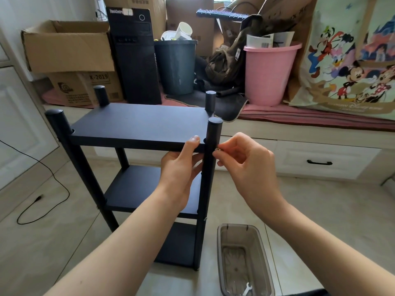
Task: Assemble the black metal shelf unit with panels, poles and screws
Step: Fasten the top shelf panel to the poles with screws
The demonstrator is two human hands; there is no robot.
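Barely visible: pinched screw (pixel 218 148).

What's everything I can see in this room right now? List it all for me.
shelf unit: one, black, three panels on four poles, standing on the floor
screw: one, small, metallic, at the near right pole
plastic tray: one, clear grey, on the floor at lower right, small wrench inside
cardboard boxes: several, brown, at the back
computer tower: one, black, at the back
bin: one, dark grey, beside the tower
bucket: one, pink, on the bench
cartoon bag: one, colourful, far right
keyboard: one, dark, top centre
cable: one, black, on the floor at left
left hand: holds the top panel's edge
right hand: pinches the screw
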